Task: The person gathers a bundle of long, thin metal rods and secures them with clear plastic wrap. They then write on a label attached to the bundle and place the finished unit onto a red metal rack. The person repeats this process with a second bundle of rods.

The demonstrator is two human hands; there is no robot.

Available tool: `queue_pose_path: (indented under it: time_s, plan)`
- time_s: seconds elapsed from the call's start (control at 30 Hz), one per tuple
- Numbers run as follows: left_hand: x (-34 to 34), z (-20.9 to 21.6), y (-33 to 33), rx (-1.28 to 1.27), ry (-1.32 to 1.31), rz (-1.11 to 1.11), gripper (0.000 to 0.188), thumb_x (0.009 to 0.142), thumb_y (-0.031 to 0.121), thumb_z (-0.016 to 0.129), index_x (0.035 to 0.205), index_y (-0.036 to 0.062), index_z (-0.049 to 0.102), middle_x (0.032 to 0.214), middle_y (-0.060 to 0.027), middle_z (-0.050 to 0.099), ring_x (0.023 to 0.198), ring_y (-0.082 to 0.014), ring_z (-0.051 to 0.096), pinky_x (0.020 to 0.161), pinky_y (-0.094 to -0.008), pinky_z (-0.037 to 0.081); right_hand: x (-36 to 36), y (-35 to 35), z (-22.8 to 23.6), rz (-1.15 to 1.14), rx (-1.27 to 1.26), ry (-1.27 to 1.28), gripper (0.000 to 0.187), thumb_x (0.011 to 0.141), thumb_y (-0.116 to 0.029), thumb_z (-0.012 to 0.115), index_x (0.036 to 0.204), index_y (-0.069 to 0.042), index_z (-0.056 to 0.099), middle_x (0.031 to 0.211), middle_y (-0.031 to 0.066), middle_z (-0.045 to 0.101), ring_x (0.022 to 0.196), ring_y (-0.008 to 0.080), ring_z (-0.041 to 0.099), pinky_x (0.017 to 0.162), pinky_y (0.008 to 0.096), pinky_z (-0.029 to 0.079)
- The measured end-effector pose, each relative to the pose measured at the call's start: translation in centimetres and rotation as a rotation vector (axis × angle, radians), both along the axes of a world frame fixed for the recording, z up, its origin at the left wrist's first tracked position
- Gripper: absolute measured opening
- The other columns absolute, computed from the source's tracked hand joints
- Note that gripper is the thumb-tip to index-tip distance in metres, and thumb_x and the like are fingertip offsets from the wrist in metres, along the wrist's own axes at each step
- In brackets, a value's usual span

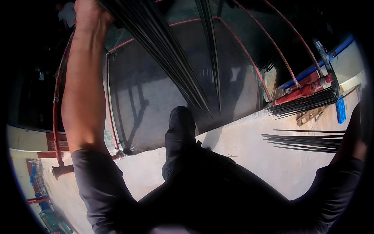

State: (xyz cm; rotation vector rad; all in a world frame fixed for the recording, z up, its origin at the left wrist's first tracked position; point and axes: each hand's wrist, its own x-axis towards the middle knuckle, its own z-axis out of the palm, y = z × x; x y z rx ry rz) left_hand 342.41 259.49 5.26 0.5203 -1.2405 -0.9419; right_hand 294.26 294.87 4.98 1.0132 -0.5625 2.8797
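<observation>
My left hand (92, 11) is raised at the upper edge, beside a thick bundle of long thin black rods (171, 58). Its fingers are mostly cut off or in shadow, so whether they grip the rods cannot be made out. The bundle slants down toward my dark shoe and trouser leg (180, 128). A narrower bundle of black rods (212, 50) hangs just right of it. At the right edge my right forearm (348, 136) runs up into darkness, its hand out of sight. Several loose black rods (304, 141) reach in beside that forearm.
Thin red metal bars (243, 48) form a frame around a dark sheet (156, 101) on the pale floor (249, 152). More black rods (311, 104) bend around a red-wrapped bar (304, 90) at right. Nearby are a wooden pallet (307, 116) and a blue object (341, 110). Another person (67, 13) appears upper left.
</observation>
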Motion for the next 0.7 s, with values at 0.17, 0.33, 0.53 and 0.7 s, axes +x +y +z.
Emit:
queue_pose_path:
  time_s: [0.17, 0.33, 0.53, 0.7]
  plan:
    - [7.9, 0.3, -11.5, -0.073, -0.078, 0.045, 0.013, 0.097, 0.01, 0.065, 0.101, 0.0004, 0.073, 0.102, -0.0118, 0.074, 0.092, -0.0247, 0.073, 0.088, -0.0387, 0.064, 1.8, -16.2, 2.3, 0.195, -0.054, -0.059, 0.024, 0.094, -0.02, 0.054, 0.102, 0.002, 0.06, 0.105, 0.0219, 0.065, 0.099, 0.0405, 0.065, 0.097, 0.0557, 0.054]
    - [12.0, -1.0, -21.1, 0.22, -0.057, 0.182, 0.014, 0.089, -0.005, 0.065, 0.087, -0.0031, 0.079, 0.09, -0.0118, 0.077, 0.08, -0.0211, 0.072, 0.074, -0.0329, 0.06, 8.0, -32.6, 12.3, 0.28, -0.03, -0.018, 0.025, 0.095, -0.02, 0.054, 0.103, 0.002, 0.06, 0.106, 0.0218, 0.066, 0.101, 0.0405, 0.065, 0.098, 0.0558, 0.054]
    - [11.9, 4.0, -25.7, 0.237, 0.034, 0.253, 0.019, 0.082, -0.014, 0.065, 0.095, -0.0036, 0.074, 0.093, -0.0119, 0.073, 0.079, -0.023, 0.072, 0.072, -0.0338, 0.061, 10.4, -48.4, 20.1, 0.435, -0.052, -0.085, 0.025, 0.097, -0.021, 0.053, 0.105, 0.002, 0.06, 0.108, 0.0218, 0.066, 0.103, 0.0404, 0.066, 0.099, 0.0559, 0.053]
    - [12.1, 6.4, -31.8, 0.343, 0.059, 0.288, 0.024, 0.085, -0.013, 0.062, 0.104, -0.0013, 0.07, 0.087, -0.0083, 0.068, 0.073, -0.0222, 0.069, 0.065, -0.0343, 0.059, 12.1, -57.3, 25.9, 0.538, -0.059, -0.122, 0.026, 0.099, -0.021, 0.052, 0.107, 0.002, 0.06, 0.11, 0.0218, 0.066, 0.104, 0.0403, 0.066, 0.1, 0.056, 0.053]
